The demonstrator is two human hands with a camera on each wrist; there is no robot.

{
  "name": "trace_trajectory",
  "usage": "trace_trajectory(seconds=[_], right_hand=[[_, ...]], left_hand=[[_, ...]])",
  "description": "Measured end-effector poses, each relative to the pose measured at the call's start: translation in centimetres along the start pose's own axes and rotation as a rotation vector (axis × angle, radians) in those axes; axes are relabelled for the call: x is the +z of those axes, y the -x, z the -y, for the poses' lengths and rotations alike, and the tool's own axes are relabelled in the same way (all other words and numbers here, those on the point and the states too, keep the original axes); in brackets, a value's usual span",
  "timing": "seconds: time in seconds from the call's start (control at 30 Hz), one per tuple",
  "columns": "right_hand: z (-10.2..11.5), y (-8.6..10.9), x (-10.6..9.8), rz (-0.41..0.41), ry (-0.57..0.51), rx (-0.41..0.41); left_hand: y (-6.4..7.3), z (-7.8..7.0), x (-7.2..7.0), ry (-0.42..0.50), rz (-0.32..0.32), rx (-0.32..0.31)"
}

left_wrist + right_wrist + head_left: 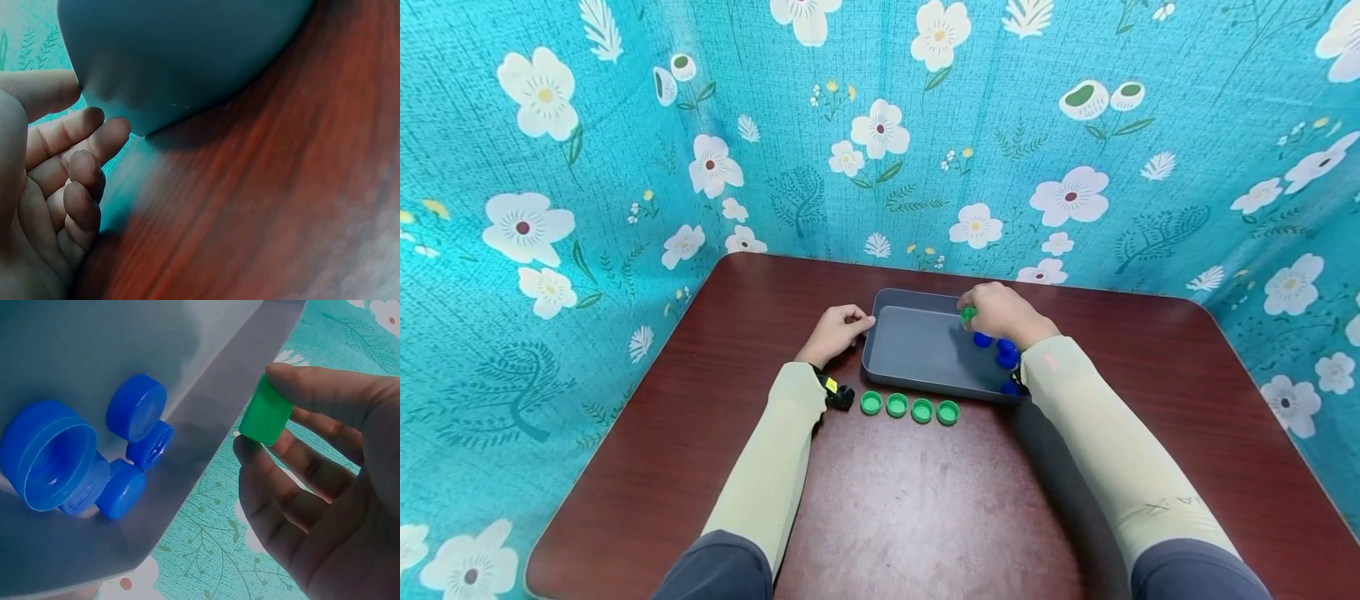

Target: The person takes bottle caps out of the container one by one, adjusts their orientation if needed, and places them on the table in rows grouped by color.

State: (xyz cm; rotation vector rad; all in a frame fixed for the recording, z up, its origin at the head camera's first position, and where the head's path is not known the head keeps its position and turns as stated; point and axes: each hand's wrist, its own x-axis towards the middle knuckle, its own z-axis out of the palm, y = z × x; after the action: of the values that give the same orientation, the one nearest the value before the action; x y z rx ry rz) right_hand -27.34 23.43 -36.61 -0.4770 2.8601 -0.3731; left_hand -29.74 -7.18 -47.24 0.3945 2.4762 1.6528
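My right hand [1003, 312] pinches a green bottle cap [267, 412] between thumb and fingertips, over the right part of a grey tray [917, 342]. Below that hand, several blue bottle caps [136, 407] lie together inside the tray; in the head view the hand and wrist partly cover them. At the tray's left side, my left hand [837, 332] holds the edge, thumb at the rim and the other fingers curled by the outer wall. Several green caps [897, 406] stand in a row on the table in front of the tray, hollow side up.
The dark red wooden table [925, 517] has rounded corners. A turquoise flowered curtain [880, 200] hangs behind it and along both sides. A black strap with a small device [841, 395] sits at my left wrist, close to the leftmost green cap.
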Motion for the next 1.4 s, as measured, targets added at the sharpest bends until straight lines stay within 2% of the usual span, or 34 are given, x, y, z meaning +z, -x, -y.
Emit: trace_trajectory(seconds=[0.17,0.77,1.4], right_hand=[[0.1,0.5,-0.2,-0.011,-0.009,0.015],[0.5,2.2,-0.3,-0.079,0.057,-0.026],[1.3,3.8,0.3,-0.105,0.02,-0.042]], left_hand=[[0.0,-0.1,0.0,-0.006,0.0,0.008],[0.1,-0.2,0.0,-0.014,-0.007,0.009],[0.1,-0.2,0.1,-0.021,-0.01,0.014]])
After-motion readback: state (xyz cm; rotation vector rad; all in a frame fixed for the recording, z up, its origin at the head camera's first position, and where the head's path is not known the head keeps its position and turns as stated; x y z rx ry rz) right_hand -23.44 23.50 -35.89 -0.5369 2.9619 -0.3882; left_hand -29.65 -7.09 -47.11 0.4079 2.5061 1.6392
